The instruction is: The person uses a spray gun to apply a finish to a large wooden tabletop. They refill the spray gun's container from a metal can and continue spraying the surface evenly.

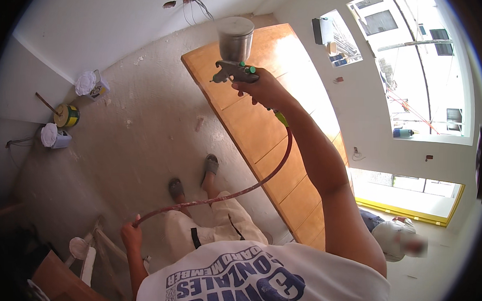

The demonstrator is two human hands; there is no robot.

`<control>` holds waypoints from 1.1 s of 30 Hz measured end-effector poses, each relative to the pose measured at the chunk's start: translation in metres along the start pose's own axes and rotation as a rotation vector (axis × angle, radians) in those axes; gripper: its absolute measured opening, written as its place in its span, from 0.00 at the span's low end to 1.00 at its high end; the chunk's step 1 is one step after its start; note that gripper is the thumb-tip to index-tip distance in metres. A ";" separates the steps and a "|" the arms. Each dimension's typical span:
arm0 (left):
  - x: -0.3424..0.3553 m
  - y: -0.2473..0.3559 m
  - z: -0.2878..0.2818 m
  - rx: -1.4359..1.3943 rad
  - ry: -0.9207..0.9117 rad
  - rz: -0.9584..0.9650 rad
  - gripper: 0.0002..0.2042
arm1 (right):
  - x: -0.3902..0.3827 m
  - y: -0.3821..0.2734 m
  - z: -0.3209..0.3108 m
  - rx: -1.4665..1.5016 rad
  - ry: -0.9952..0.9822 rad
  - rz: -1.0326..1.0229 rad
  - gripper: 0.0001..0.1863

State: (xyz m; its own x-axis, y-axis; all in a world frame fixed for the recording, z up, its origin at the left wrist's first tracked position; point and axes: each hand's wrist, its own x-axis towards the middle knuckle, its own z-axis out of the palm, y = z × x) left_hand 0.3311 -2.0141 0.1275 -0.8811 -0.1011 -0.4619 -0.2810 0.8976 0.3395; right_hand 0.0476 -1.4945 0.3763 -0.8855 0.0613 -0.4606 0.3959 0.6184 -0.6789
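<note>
- A bare concrete floor (145, 125) fills the middle of the view, speckled with pale spots, with white walls rising on the far and right sides.
- A long wooden door (263, 135) with flat panels lies across the floor, running from the far middle toward the near right, its far end glossy in the light.
- The right hand (257, 86) is stretched out over the far part of the door and clenched around the handle of a spray gun (231, 72).
- The spray gun is held upright above the door, its metal cup (235, 38) on top and its nozzle pointing left.
- A reddish hose (239, 191) hangs from the gun's handle, sags in a curve over the door's left edge and the person's legs, and ends at the near left.
- The left hand (131, 234) is low at the near left, closed around the hose.
- Another person's cap (396, 238) shows at the near right, beyond the door's near end.
- Three paint cans stand along the far left wall: a white-covered one (90, 85), a yellow one (66, 116) with a stick in it, and another white-covered one (53, 137).
</note>
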 end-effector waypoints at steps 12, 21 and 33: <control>0.031 0.265 -0.057 -0.026 -0.203 0.116 0.21 | 0.104 0.148 -0.195 -0.026 0.231 0.102 0.21; 0.066 0.475 -0.053 -0.212 -0.367 0.185 0.19 | 0.231 0.317 -0.373 -0.167 0.520 0.034 0.22; 0.099 0.524 -0.032 -0.305 -0.349 0.153 0.14 | 0.251 0.377 -0.452 -0.263 0.763 0.113 0.21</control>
State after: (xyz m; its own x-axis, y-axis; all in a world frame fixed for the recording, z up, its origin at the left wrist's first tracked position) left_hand 0.0845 -1.5674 0.2865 -0.7555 0.2188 -0.6175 -0.3029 0.7190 0.6255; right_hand -0.1356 -0.8922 0.2631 -0.8031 0.5925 0.0624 0.5067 0.7344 -0.4515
